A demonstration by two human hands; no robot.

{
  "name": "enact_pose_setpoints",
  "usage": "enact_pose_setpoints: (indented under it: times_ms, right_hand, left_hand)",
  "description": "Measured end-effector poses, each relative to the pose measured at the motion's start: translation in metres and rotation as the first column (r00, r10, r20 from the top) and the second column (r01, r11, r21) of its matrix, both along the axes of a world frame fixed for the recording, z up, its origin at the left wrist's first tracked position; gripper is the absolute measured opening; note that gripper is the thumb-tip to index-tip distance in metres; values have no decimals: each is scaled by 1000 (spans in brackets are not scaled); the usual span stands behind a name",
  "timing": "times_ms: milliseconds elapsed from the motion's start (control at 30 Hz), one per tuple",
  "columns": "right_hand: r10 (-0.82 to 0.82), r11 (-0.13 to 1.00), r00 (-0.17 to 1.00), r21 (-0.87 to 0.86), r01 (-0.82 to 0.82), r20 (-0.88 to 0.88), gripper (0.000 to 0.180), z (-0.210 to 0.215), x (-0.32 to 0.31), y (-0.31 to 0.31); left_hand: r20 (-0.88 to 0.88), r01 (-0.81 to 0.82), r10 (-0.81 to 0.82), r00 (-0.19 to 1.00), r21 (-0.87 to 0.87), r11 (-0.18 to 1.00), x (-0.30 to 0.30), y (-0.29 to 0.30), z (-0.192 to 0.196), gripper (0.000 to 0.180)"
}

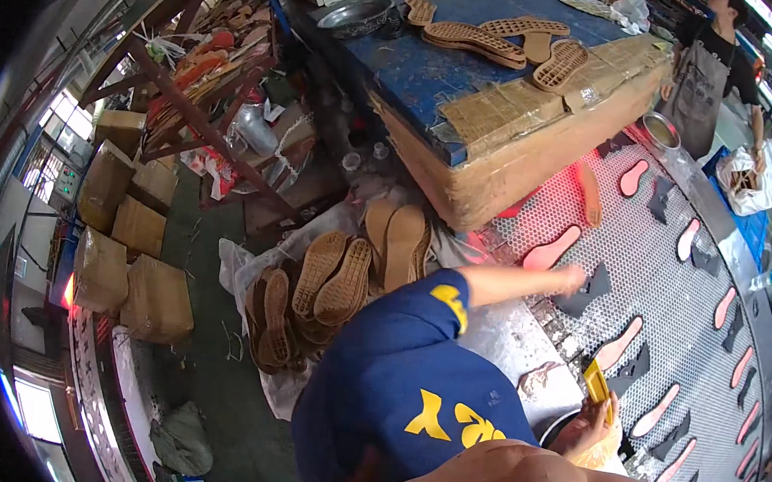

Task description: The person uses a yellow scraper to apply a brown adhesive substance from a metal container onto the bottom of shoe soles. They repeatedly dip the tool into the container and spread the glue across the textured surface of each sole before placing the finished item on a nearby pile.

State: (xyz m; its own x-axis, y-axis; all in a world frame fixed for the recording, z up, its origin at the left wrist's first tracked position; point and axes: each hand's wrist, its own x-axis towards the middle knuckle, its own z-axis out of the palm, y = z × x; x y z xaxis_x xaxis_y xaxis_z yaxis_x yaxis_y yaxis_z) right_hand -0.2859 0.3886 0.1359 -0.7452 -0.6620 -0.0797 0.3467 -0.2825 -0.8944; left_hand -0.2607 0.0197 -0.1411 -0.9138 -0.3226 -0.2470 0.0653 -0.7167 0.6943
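My left arm, in a navy sleeve, reaches across the metal mesh belt (665, 302). My left hand (569, 278) is smeared by motion beside a black cut piece (587, 293); its fingers do not show clearly. Just beyond it lies a pink insole (552, 247). Close to my body, my right hand (585, 431) is closed around a yellow plastic tool (596, 381), whose exact kind I cannot make out. Beside the tool, another pink insole (619, 342) lies next to a black cut piece (632, 371). More insole-and-black-piece pairs stretch along the belt.
Brown shoe soles (330, 277) are piled on plastic at my left. More soles (474, 43) and a metal bowl (357, 17) rest on a blue-topped table (401, 68). Cardboard boxes (158, 299) stand far left. A co-worker (708, 76) stands across the belt, one hand at a white bag (749, 181).
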Motion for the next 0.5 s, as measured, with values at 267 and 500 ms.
enact_pose_setpoints:
  times_ms: [267, 500]
  right_hand:
    - [-108, 993, 990, 51, 104, 95, 26, -25, -23, 14]
    - [-43, 999, 994, 24, 41, 104, 24, -4, -6, 6]
  left_hand:
    - [294, 747, -705, 646, -437, 501, 120, 221, 83, 30]
    - [427, 675, -575, 698, -660, 329, 130, 245, 117, 27]
